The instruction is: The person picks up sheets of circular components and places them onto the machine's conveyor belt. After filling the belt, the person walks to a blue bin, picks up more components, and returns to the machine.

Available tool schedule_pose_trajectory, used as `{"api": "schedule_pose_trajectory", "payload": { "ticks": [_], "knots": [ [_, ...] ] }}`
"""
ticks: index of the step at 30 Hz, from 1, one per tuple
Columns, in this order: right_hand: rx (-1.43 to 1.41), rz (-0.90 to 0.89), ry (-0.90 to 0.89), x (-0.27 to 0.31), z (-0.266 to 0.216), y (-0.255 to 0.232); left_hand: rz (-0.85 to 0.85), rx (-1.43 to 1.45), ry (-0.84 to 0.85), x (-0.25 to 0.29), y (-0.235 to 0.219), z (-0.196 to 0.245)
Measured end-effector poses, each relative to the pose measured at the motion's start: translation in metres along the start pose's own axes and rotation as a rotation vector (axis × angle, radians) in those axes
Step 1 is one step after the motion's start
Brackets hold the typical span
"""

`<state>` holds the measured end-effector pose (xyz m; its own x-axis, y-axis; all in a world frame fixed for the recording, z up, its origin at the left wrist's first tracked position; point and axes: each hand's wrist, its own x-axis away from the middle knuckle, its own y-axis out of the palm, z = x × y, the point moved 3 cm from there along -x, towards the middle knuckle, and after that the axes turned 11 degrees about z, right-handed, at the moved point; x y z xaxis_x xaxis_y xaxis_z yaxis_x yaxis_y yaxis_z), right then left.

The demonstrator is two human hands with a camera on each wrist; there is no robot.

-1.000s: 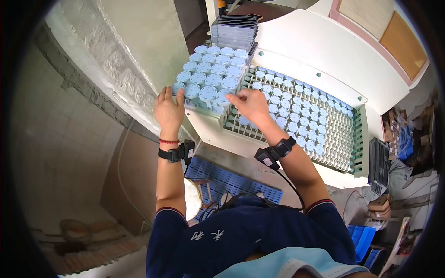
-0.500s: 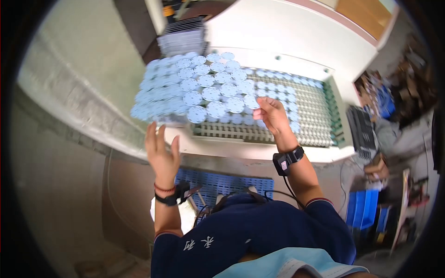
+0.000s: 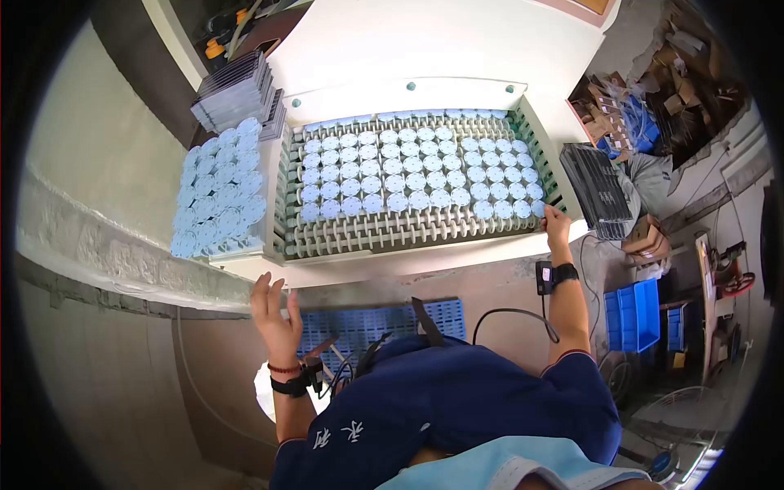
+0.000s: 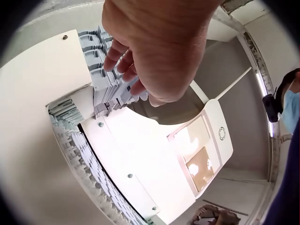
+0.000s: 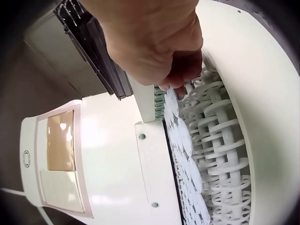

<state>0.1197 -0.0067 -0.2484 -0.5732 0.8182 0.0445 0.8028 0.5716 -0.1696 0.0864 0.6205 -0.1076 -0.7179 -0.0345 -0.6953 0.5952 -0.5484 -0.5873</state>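
Note:
Pale blue round discs lie in joined groups on the machine's white rollers (image 3: 392, 233). At the near right corner of the rightmost disc group (image 3: 501, 174), my right hand (image 3: 558, 229) pinches the corner disc; in the right wrist view the fingers of the right hand (image 5: 150, 42) are curled down at the disc edge, their tips partly hidden. My left hand (image 3: 278, 322) is held in front of the machine's near edge, fingers spread and holding nothing. Nearest to it, at the machine's left end, stands a stack of blue disc sheets (image 3: 216, 192).
Grey racks (image 3: 237, 94) are stacked behind the disc stack. Dark racks (image 3: 596, 192) stand beyond the machine's right end. Blue crates (image 3: 633, 317) and cartons (image 3: 645, 237) are on the right; a blue slatted mat (image 3: 384, 327) lies on the floor.
My right hand has moved from the stack to the right end of the rollers, with a disc group that now lies there. My left hand has left the stack, and the view has shifted right.

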Motion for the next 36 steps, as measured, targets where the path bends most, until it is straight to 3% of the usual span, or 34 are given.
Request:
{"api": "schedule_pose_trajectory", "payload": {
  "ticks": [3, 4, 7, 10, 15, 22, 23, 25, 27, 29, 30, 33, 36],
  "knots": [
    [0.893, 0.166, -0.785, -0.007, 0.003, 0.012, -0.022, 0.004, -0.013, -0.001, 0.007, 0.010],
    [0.963, 0.247, -0.794, 0.016, -0.015, 0.021, -0.012, 0.010, -0.024, 0.000, 0.008, 0.011],
    [1.027, -0.022, -0.762, 0.057, -0.050, 0.052, 0.007, -0.005, -0.049, 0.008, 0.005, 0.011],
    [1.017, -0.128, -0.857, 0.046, -0.030, 0.073, 0.023, -0.070, -0.050, 0.014, -0.001, 0.008],
    [0.967, -0.252, -0.781, 0.000, -0.034, 0.093, 0.061, -0.123, -0.083, 0.016, -0.015, 0.006],
    [1.012, -0.293, -0.767, -0.009, -0.058, 0.115, 0.303, -0.282, -0.043, -0.015, -0.056, -0.027],
    [0.950, -0.304, -0.799, -0.001, -0.064, 0.124, 0.370, -0.219, -0.117, -0.021, -0.062, -0.037],
    [0.825, -0.328, -0.853, 0.028, -0.085, 0.144, 0.503, -0.091, -0.257, -0.035, -0.074, -0.057],
    [0.540, -0.484, -0.891, 0.076, -0.119, 0.175, 0.544, 0.096, -0.415, -0.045, -0.078, -0.092],
    [0.334, -0.683, -0.893, 0.135, -0.155, 0.208, 0.548, -0.040, -0.384, -0.065, -0.079, -0.104],
    [0.272, -0.755, -0.954, 0.163, -0.169, 0.223, 0.525, -0.013, -0.412, -0.073, -0.076, -0.116],
    [0.070, -1.057, -0.722, 0.231, -0.193, 0.271, 0.431, -0.160, -0.402, -0.098, -0.073, -0.125],
    [0.027, -1.140, -0.644, 0.289, -0.220, 0.308, 0.252, -0.253, -0.440, -0.106, -0.065, -0.144]
  ]
}}
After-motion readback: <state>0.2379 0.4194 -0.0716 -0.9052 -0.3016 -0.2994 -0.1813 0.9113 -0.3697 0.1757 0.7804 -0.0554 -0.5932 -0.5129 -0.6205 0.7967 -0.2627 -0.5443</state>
